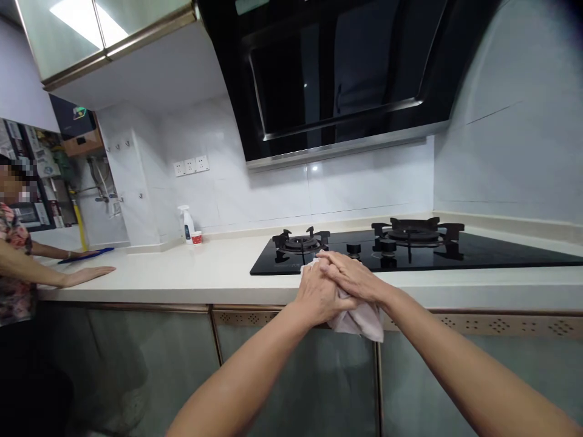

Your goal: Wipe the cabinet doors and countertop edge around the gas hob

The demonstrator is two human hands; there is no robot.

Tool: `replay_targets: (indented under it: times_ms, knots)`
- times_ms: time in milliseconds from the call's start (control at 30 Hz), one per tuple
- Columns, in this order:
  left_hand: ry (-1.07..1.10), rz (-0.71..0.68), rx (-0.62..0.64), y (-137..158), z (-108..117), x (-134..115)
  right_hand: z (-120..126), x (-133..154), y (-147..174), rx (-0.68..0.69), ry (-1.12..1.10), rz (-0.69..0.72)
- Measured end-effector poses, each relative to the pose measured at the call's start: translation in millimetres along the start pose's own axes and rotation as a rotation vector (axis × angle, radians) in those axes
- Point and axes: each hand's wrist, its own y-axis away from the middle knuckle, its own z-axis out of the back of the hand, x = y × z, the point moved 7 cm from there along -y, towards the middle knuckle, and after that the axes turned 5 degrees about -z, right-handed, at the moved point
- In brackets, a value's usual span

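My two hands meet in front of the gas stove (273, 267), just above the counter's front edge. A pale pinkish-white cloth (364, 318) is bunched between them, with its loose end hanging below the edge. My left hand (316, 294) is closed on the cloth from the left. Over its fingers lies my right hand (353, 278), which also grips the cloth. Parts of the cloth and some of the fingers are hidden where the hands overlap. Close behind the hands are the left burner (301, 243) and a black knob (353, 249).
A white spray bottle (186, 224) and a small red-and-white cup (197, 237) stand by the back wall. At far left, another person (18, 261) leans on the counter (182, 273), one hand over a blue cloth (98, 252). A black range hood (341, 79) overhangs the stove.
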Motion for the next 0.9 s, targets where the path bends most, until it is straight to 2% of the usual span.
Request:
replay_targets:
  times_ms: [167, 267, 333, 400, 467, 533, 733, 900]
  knots:
    - [0.107, -0.085, 0.165, 13.4, 12.7, 20.0, -5.2, -0.7, 1.7, 0.046, 0.136, 0.023]
    - [0.086, -0.037, 0.179, 19.5, 25.8, 55.3, -8.4, -2.9, -1.0, 0.118, 0.192, -0.025]
    - [0.082, 0.072, 0.132, 27.2, 38.7, 92.0, -9.9, -5.0, -2.2, 0.159, 0.238, -0.052]
    - [0.039, 0.24, 0.121, 40.4, 49.3, 133.9, -11.0, -5.7, -2.6, 0.184, 0.274, -0.052]
    - [-0.022, 0.406, 0.166, 56.6, 54.5, 169.1, -11.6, -4.5, -2.5, 0.191, 0.305, -0.042]
    - [-0.044, 0.506, 0.218, 68.9, 54.4, 189.0, -13.0, -0.5, -3.2, 0.198, 0.342, -0.045]
    - [0.048, 0.471, 0.357, 67.8, 36.3, 187.2, -38.8, 42.8, -23.1, 0.27, 0.379, -0.025]
    - [0.058, 0.501, 0.394, 66.9, 39.2, 192.8, -67.3, 75.9, -50.0, 0.251, 0.282, 0.092]
